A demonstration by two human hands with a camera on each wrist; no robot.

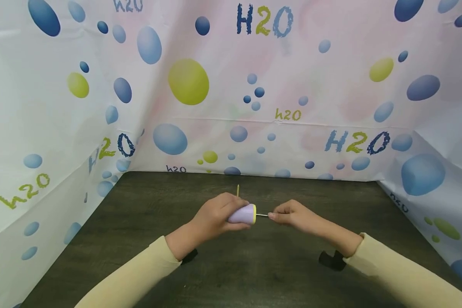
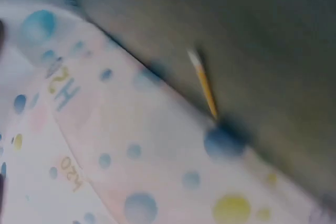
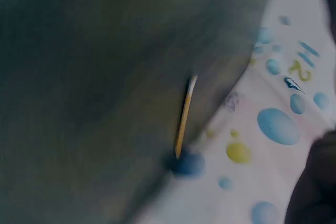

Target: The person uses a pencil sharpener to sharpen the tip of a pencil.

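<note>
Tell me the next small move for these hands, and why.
Probably the right hand should ease the thin rod straight along its length: it pinches one end, the other appears to meet the yellow-rimmed lavender cylinder, and the left hand grips that cylinder. Inward or outward, I can't tell.

1. I counted one left hand (image 1: 214,215) and one right hand (image 1: 296,219).
2. I saw one lilac cylinder (image 1: 241,215).
3. I spotted one metal rod (image 1: 262,215).
4. I found one yellow stick (image 1: 238,190).
5. I noted two sleeves (image 1: 138,271).
</note>
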